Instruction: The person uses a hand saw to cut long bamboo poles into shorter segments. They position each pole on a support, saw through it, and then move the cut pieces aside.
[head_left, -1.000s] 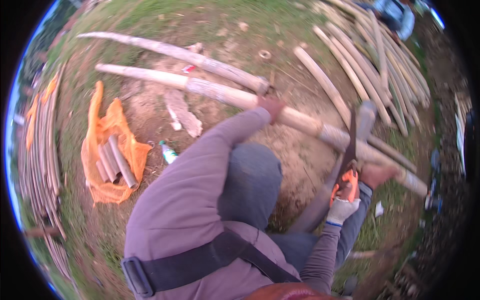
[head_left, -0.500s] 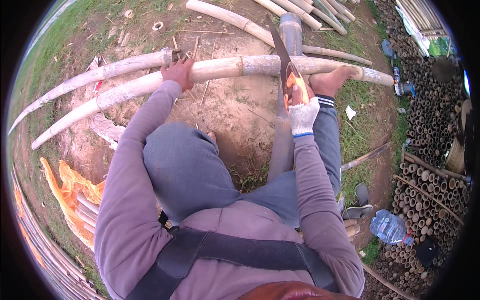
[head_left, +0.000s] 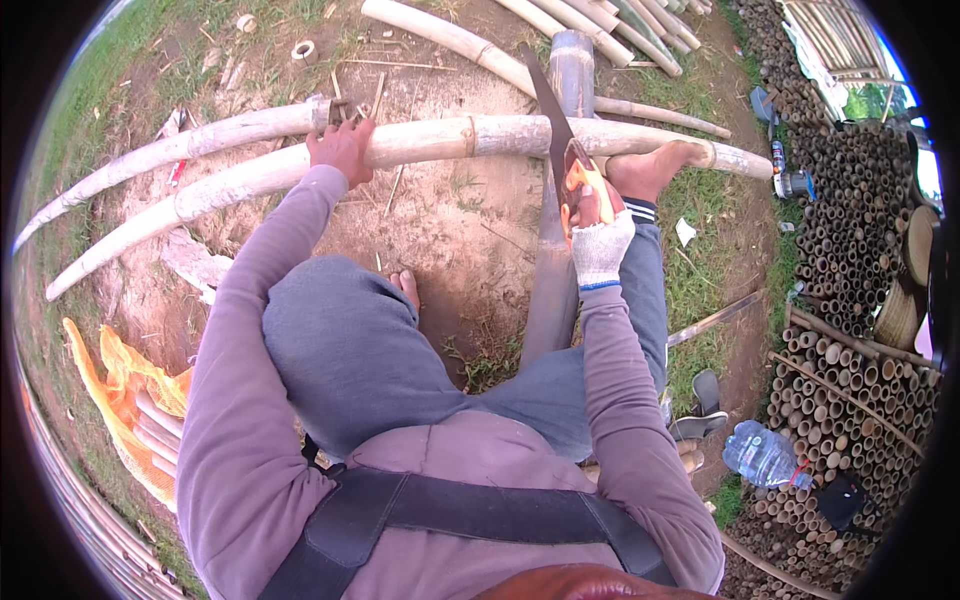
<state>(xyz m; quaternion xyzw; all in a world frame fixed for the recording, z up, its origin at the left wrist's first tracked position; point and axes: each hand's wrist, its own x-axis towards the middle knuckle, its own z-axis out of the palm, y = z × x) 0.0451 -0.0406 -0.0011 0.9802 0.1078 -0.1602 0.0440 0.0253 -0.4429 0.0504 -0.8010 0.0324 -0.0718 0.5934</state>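
A long pale bamboo pole runs crosswise in front of me, over a thick grey bamboo support. Wrapped over the pole left of the middle is my bare left hand, its fingers closed on it. My right hand, in a white glove with bare fingertips, grips the orange handle of a handsaw. The dark blade crosses the pole near the support, pointing away from me; whether its teeth sit in a cut cannot be made out. My bare right foot presses on the pole right of the saw.
Another curved bamboo pole lies at the far left. More poles are at the back. Stacked bamboo pieces fill the right side, with a clear plastic bottle and dark slippers nearby. Orange netting lies at left.
The saw and my right hand have drawn back slightly toward me. My left hand keeps its hold on the pole. The whole view has shifted a little.
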